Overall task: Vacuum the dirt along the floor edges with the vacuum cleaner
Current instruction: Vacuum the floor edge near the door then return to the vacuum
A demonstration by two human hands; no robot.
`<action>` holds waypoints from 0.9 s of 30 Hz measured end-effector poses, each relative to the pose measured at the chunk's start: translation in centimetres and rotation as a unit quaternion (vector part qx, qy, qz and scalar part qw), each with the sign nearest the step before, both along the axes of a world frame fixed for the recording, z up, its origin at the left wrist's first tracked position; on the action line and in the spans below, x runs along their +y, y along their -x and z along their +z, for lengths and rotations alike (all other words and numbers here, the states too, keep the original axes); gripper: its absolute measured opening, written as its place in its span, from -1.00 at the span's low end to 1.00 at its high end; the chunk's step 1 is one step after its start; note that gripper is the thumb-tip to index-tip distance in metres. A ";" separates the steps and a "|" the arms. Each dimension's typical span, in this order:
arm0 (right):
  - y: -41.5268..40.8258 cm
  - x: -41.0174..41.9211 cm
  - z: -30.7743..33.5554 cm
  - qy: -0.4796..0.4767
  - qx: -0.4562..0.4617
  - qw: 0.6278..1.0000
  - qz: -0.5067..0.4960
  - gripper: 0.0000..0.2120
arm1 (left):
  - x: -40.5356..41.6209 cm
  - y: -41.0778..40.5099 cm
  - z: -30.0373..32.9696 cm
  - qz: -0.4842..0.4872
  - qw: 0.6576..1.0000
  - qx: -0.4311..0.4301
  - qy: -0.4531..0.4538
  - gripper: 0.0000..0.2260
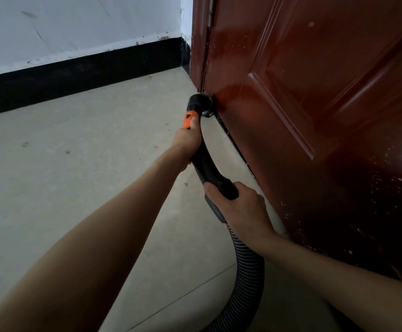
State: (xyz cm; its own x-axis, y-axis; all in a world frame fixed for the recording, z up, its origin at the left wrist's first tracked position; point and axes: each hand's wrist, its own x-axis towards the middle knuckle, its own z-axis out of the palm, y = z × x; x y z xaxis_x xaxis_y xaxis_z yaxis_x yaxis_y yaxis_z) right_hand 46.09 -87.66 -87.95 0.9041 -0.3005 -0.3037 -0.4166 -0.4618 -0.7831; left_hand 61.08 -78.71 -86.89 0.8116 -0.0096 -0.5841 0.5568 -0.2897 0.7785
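Note:
A black curved vacuum handle (206, 164) with an orange slider (188, 119) runs from the ribbed hose (248, 271) up to a round black nozzle (198, 103). The nozzle sits at the floor edge, against the bottom corner of the red-brown door (315, 104). My left hand (188, 140) grips the upper handle, thumb on the orange slider. My right hand (240, 209) grips the lower end of the handle where the hose joins.
The pale tiled floor (87, 152) shows small specks of dirt (68, 151). A black skirting board (75, 77) runs under the white wall at the back left. A dark gap lies under the door along the floor.

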 end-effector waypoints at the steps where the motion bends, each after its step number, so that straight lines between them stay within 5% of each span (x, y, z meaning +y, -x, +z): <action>1: -0.1 -0.1 0.2 0.006 0.001 1.000 0.002 -0.46 | 0.0 0.0 0.1 0.003 1.000 0.003 0.007 -0.53; 18: 2.0 4.4 4.1 -0.012 0.055 0.986 0.156 -0.44 | 9.2 5.2 0.4 0.181 0.983 0.014 0.010 -0.40; 27: 3.0 3.7 4.2 -0.019 0.069 0.988 0.140 -0.52 | 8.1 6.1 0.7 0.149 0.988 0.031 0.014 -0.42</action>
